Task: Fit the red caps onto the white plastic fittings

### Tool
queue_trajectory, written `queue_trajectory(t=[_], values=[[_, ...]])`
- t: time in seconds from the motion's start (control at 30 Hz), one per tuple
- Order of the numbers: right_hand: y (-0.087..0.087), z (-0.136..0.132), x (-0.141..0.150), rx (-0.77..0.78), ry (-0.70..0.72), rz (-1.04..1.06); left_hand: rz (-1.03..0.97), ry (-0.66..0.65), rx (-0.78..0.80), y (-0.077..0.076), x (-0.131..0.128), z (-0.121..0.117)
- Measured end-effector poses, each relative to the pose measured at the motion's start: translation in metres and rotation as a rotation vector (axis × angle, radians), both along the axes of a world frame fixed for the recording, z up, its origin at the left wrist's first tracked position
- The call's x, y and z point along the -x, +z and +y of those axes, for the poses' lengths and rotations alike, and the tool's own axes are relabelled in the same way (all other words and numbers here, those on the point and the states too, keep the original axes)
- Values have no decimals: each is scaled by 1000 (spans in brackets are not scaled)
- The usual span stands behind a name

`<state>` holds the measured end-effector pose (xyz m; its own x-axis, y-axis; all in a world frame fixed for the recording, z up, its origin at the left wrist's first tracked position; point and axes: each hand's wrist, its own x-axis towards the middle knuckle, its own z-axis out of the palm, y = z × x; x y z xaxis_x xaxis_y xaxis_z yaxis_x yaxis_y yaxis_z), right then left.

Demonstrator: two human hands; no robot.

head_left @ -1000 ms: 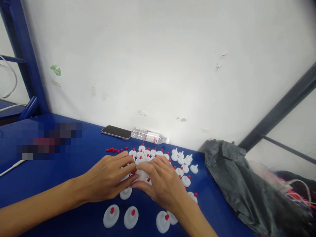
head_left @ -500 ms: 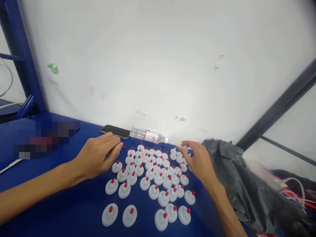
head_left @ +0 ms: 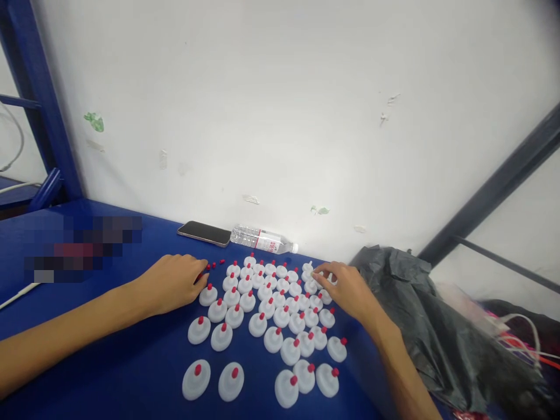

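Many white round spout lids (head_left: pixel 231 382) with small red tip caps (head_left: pixel 235 373) on their spouts stand on a blue table. My left hand (head_left: pixel 177 283) is at the left of the group, its thumb and fingers closed around a loose red tip cap (head_left: pixel 202 275), partly hidden by the fingers. Several more loose red caps (head_left: pixel 214 265) lie just beyond its fingertips. At the back right, my right hand (head_left: pixel 347 289) has its thumb and fingertips pinched on a white spout lid among bare lids (head_left: pixel 308 266) without red tips. The fingers mostly hide that lid.
A phone (head_left: pixel 203 233) and a clear plastic bottle (head_left: pixel 264 240) lie along the white wall. A dark plastic bag (head_left: pixel 406 309) slumps on the right beside my right forearm. Blue metal frame posts (head_left: pixel 48 99) stand at the left. A blurred-out patch and a white cable are on the left.
My left hand has lowered, its fingers closing at the loose red caps, several of which now show. My right hand has come down and its fingers have closed at the bare white lids.
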<state>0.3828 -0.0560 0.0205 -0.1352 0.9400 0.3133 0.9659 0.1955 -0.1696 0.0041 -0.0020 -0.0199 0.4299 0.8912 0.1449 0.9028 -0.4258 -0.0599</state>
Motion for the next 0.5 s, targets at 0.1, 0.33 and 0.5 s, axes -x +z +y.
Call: queue_trajectory(t=[0.1,0.33,0.5], values=[[11,-7,0,110,-12,101,27,21,2,-1,0,1],[10,-11,-9,395,62,159,31,82,-51,3,-3,-1],[18,-14,0,32,44,250,-2,111,-127,16,-9,-8]])
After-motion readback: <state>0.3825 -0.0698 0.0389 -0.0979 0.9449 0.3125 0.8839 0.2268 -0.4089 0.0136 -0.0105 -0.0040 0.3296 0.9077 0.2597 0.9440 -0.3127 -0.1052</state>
